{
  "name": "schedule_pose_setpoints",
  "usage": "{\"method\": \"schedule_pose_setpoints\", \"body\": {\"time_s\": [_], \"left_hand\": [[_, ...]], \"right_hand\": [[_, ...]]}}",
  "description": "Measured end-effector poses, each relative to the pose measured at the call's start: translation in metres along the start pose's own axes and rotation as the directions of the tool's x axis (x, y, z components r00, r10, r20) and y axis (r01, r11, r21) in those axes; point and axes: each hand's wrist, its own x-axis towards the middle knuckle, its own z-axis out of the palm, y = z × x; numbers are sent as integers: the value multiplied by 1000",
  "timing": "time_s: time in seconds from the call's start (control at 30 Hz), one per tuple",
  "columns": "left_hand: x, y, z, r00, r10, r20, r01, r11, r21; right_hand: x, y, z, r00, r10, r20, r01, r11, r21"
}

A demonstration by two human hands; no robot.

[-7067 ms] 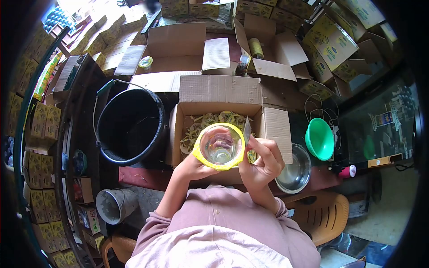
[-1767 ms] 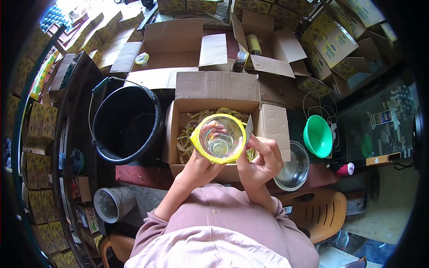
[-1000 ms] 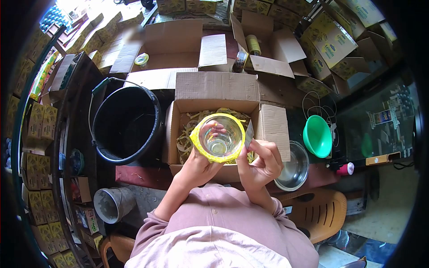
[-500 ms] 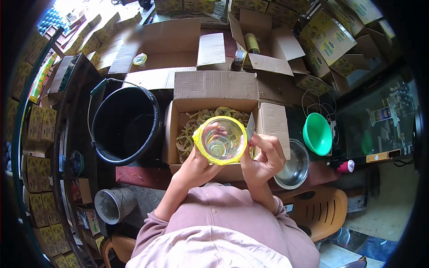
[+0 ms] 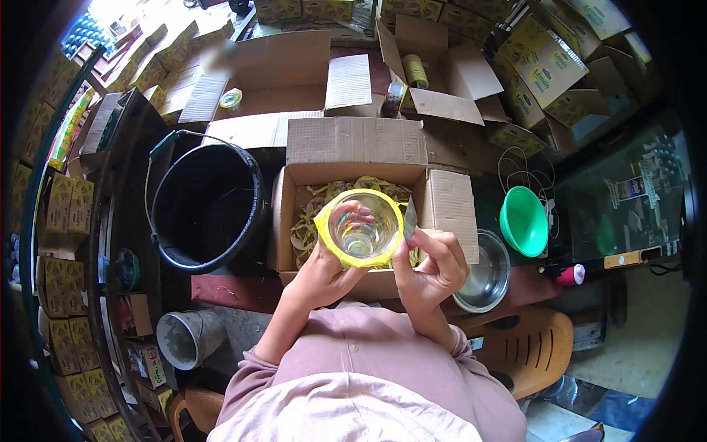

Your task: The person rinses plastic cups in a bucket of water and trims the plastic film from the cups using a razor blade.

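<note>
A clear cup [image 5: 360, 239] with yellow wrap round its rim is tilted mouth-up toward me, above an open cardboard box. My left hand [image 5: 322, 278] is closed round its lower left side. Between the thumb and fingers of my right hand [image 5: 433, 269] is a flat grey blade [image 5: 410, 218], standing upright against the right edge of the yellow rim. A thin strip of the wrap sticks out near the blade's top. Curled yellowish strips [image 5: 308, 221] fill the cardboard box [image 5: 356, 141] below. What lies behind the cup is hidden.
A black bucket [image 5: 163, 247] stands left of the box. A steel bowl [image 5: 492, 276] and a green bowl [image 5: 524, 221] sit to the right. Two more open cartons stand behind, one holding a small yellow-topped cup [image 5: 231, 99]. A brown plastic chair [image 5: 549, 346] is at lower right.
The cup has shifted slightly left and up. My right hand and the blade have moved a little left along the rim, and a strip of yellow wrap now stands out beside the blade.
</note>
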Motion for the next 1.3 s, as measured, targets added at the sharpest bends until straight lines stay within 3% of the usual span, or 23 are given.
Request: {"method": "schedule_pose_setpoints", "body": {"time_s": [0.2, 0.33, 0.53, 0.73, 0.93, 1.03, 1.17, 1.2, 1.3], "left_hand": [[0, 1, 1, 1000, 4, -3, -4, 996, -92], [1, 3, 0, 999, -39, 16, 42, 976, -212], [0, 1, 3, 998, -40, -47, 27, 968, -251], [0, -2, -2, 1000, -13, -12, 11, 991, -131], [-3, -1, -1, 999, -42, 18, 44, 985, -167], [-2, -4, 0, 997, -60, 50, 70, 973, -222], [9, 2, 6, 996, -82, -40, 39, 782, -622], [7, 0, 7, 985, -173, -8, 120, 713, -691], [11, -1, 6, 991, -133, -27, 83, 754, -652]], "right_hand": [[0, 5, -2, 1000, -4, 23, 4, 1000, -6], [2, 7, -3, 995, 74, 62, -79, 993, 83], [3, 4, -4, 992, 114, 57, -121, 984, 133], [2, 2, -5, 990, 126, 60, -132, 985, 109], [5, 4, -4, 991, 118, 63, -125, 984, 125], [7, 6, -5, 982, 172, 74, -183, 966, 183], [6, 1, -4, 983, 180, 33, -183, 973, 138], [6, 1, -4, 984, 176, 25, -178, 976, 123], [7, 0, -1, 989, 149, 26, -150, 983, 101]]}}
